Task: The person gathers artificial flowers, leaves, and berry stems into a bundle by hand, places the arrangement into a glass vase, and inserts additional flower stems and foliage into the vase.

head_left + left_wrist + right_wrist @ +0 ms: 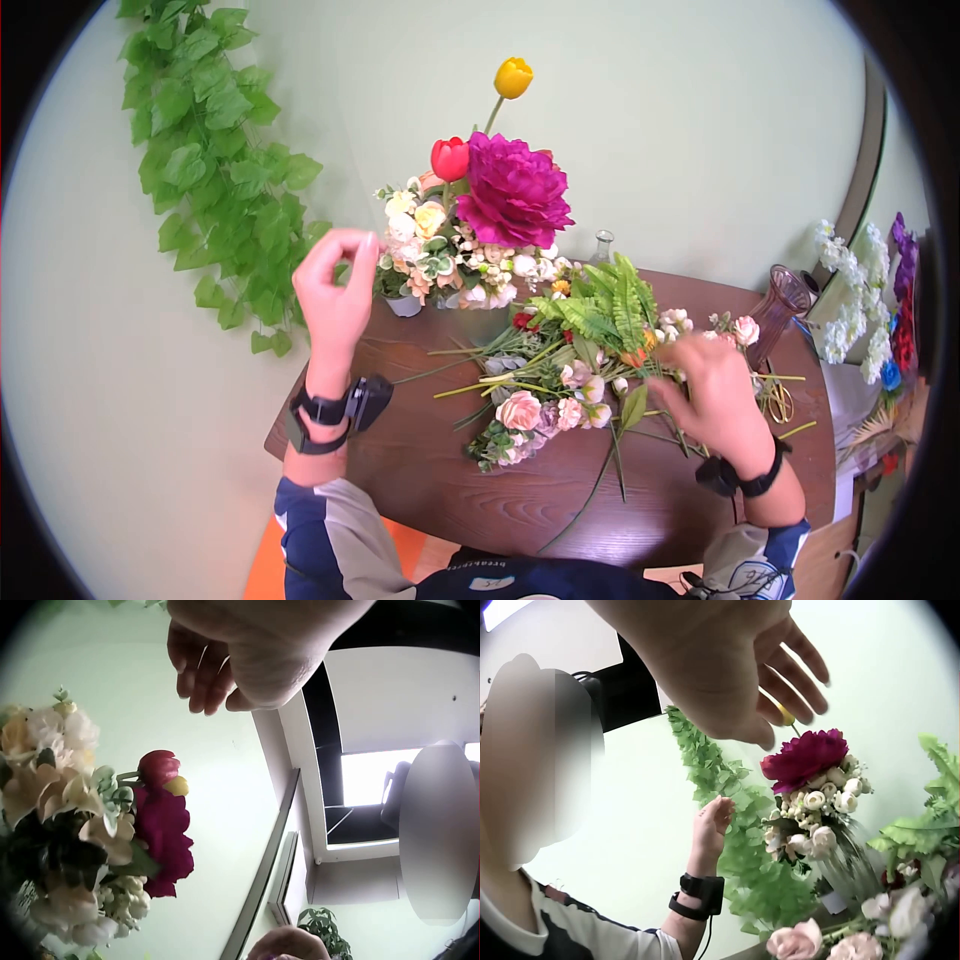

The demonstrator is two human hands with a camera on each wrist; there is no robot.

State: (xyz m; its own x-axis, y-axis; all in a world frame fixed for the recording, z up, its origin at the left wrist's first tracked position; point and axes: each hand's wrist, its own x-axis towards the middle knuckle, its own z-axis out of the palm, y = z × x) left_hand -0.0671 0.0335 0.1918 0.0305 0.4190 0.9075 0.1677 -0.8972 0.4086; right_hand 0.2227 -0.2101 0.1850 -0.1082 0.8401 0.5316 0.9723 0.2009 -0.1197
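My left hand is raised beside an arrangement of flowers, its fingers loosely bent and holding nothing; the left wrist view shows the same hand with its fingers hanging relaxed. The arrangement has a large magenta bloom, a red tulip, a yellow tulip standing highest, and cream flowers, in a glass vase. Over the loose stems on the right of the table is my right hand, empty, and in the right wrist view the hand has its fingers spread.
Pink roses, green fern and cut stems lie across the dark wooden table. A ribbed glass vase and scissors are at the right, a small clear bottle behind. Ivy hangs on the left wall.
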